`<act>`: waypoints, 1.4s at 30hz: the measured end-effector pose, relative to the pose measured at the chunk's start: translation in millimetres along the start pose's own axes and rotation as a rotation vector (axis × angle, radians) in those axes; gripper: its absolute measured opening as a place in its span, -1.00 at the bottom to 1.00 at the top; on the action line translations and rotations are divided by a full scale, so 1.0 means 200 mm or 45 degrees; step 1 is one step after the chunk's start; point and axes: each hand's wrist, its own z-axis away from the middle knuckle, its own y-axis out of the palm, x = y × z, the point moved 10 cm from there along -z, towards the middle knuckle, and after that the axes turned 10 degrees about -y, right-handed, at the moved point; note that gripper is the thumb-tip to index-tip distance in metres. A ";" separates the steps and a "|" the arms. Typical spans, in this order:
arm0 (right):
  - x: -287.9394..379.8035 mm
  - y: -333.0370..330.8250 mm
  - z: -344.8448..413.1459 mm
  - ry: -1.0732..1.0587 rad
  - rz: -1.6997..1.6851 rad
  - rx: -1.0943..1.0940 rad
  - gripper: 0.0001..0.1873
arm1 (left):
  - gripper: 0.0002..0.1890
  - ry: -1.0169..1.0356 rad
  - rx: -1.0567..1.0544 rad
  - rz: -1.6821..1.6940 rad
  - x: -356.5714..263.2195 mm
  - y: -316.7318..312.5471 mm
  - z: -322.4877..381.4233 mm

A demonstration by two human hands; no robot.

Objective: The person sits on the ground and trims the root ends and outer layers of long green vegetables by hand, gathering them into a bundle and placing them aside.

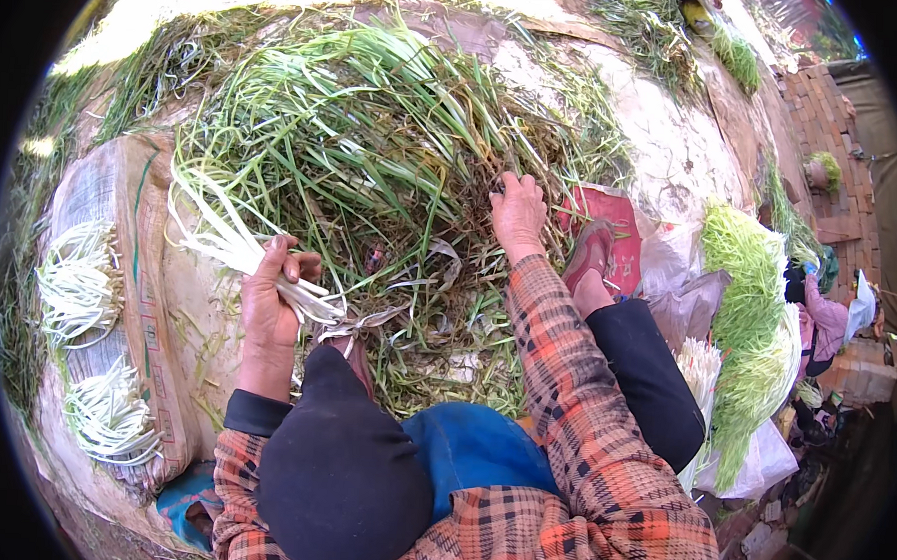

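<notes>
My left hand (271, 302) is closed around a loose bunch of pale, peeled stalks (222, 229). Their thin tips fan out to the upper left, and the cut ends poke out beside my fingers. My right hand (519, 212) reaches to the root end of a large heap of long green leafy stalks (365, 119), its fingers curled at the brownish roots. Whether those fingers grip a stalk is hidden. Withered leaves and peelings (433, 294) lie between my hands, down to my feet.
On the left, two bundles of white stalks (80, 283) (112, 415) rest on a folded woven sack (147, 214). A tall pile of yellow-green stalks (750, 346) stands right of my knee, near plastic bags (677, 282). Another person (822, 319) is farther right.
</notes>
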 end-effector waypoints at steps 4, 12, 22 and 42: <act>-0.07 0.14 -0.04 -0.078 0.022 0.126 -0.75 | -0.83 0.037 -0.002 0.109 -0.01 -0.02 -0.01; -0.14 0.03 -0.07 0.107 -0.899 0.092 -0.85 | -0.83 0.051 -0.024 0.115 -0.03 -0.08 -0.03; 0.05 -0.30 -0.01 0.361 -2.297 -0.115 -0.74 | -0.83 0.034 0.001 0.139 -0.01 -0.08 -0.02; 0.55 -0.10 0.23 0.183 -2.185 0.457 -0.72 | -0.85 -0.073 0.057 -0.140 0.02 0.03 -0.03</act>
